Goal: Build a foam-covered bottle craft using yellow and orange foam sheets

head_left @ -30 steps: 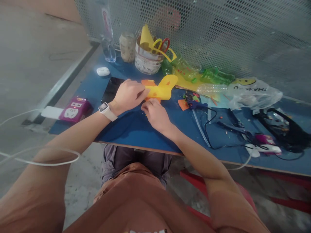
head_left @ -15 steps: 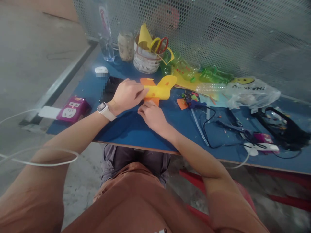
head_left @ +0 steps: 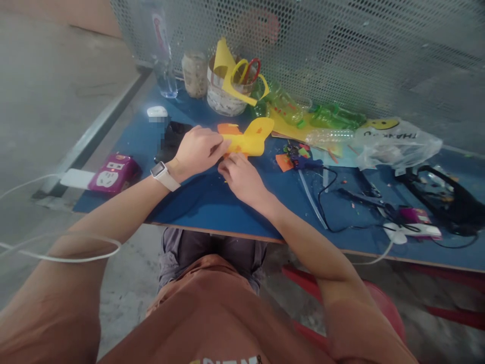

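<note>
A yellow paper tube [head_left: 252,145] with a rounded yellow flap and orange paper fins lies on the blue table. My left hand [head_left: 200,150], wearing a white watch, grips its left end with the fingers closed. Against the tube's near edge, at the lower orange fin, the fingertips of my right hand [head_left: 245,178] are pinched together. Most of that fin is hidden behind them. Just left of my left hand is a dark object [head_left: 175,139], partly covered by the hand.
Behind stands a pot [head_left: 223,103] with scissors and yellow paper, beside a jar [head_left: 195,76] and a water bottle [head_left: 165,76]. Plastic bottles [head_left: 337,117] and a plastic bag [head_left: 397,144] lie back right. A purple socket block [head_left: 114,174] sits left; cables and tools [head_left: 364,197] lie right.
My right hand has shifted slightly up and right, covering more of the lower orange fin. The yellow paper strip at the pot hangs lower in front of it. My left hand keeps its hold.
</note>
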A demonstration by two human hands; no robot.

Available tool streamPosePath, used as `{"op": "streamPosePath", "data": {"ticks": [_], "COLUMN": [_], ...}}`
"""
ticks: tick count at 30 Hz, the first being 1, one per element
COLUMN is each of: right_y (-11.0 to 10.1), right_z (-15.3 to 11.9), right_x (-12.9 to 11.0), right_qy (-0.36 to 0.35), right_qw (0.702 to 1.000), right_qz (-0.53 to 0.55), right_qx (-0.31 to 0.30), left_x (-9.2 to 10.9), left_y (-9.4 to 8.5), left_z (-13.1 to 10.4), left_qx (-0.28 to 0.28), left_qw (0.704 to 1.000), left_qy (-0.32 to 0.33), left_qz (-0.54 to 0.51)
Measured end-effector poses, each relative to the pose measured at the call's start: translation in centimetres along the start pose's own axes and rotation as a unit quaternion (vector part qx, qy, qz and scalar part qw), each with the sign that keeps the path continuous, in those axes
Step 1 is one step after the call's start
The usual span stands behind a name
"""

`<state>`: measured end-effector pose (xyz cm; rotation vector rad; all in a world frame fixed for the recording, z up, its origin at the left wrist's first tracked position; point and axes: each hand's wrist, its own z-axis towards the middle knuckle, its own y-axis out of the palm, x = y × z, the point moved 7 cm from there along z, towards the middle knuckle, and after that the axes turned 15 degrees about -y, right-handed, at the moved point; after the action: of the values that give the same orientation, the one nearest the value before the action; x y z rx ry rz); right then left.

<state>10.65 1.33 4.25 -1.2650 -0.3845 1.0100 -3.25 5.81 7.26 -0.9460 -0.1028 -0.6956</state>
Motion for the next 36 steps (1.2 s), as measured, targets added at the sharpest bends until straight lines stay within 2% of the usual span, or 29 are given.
{"op": "streamPosePath", "data": {"ticks": [6,15,24,29,33,36], "right_y": [1.2,1.8,2.1,1.6,0.5,0.1], "right_z": [0.0,-0.1,0.4,0.2,-0.5,-1.0], "right_x": [-0.8,-1.3,-2.2,-2.9,-1.6,-0.7], "right_qy": [0.004,0.049,0.012,-0.016,-0.01,-0.005], "right_qw": [0.999,0.997,0.993,0.993,0.997,0.998], "right_qz": [0.037,0.0,-0.061,-0.088,-0.061,-0.042], "right_qx": [-0.03,-0.055,-0.102,-0.08,-0.054,-0.056], "left_x": [0.0,0.3,0.5,0.5,0.3,0.2], "left_y": [0.3,0.0,0.3,0.2,0.1,0.2], "left_z": [0.0,0.1,0.0,-0.1,-0.1,0.0], "left_qx": [-0.015,-0.001,-0.027,-0.027,-0.027,-0.03], "left_qw": [1.0,1.0,1.0,1.0,1.0,0.999], "left_qy": [-0.002,-0.002,-0.003,0.001,-0.003,-0.003], "left_qz": [0.006,-0.012,0.0,0.005,0.008,0.012]}}
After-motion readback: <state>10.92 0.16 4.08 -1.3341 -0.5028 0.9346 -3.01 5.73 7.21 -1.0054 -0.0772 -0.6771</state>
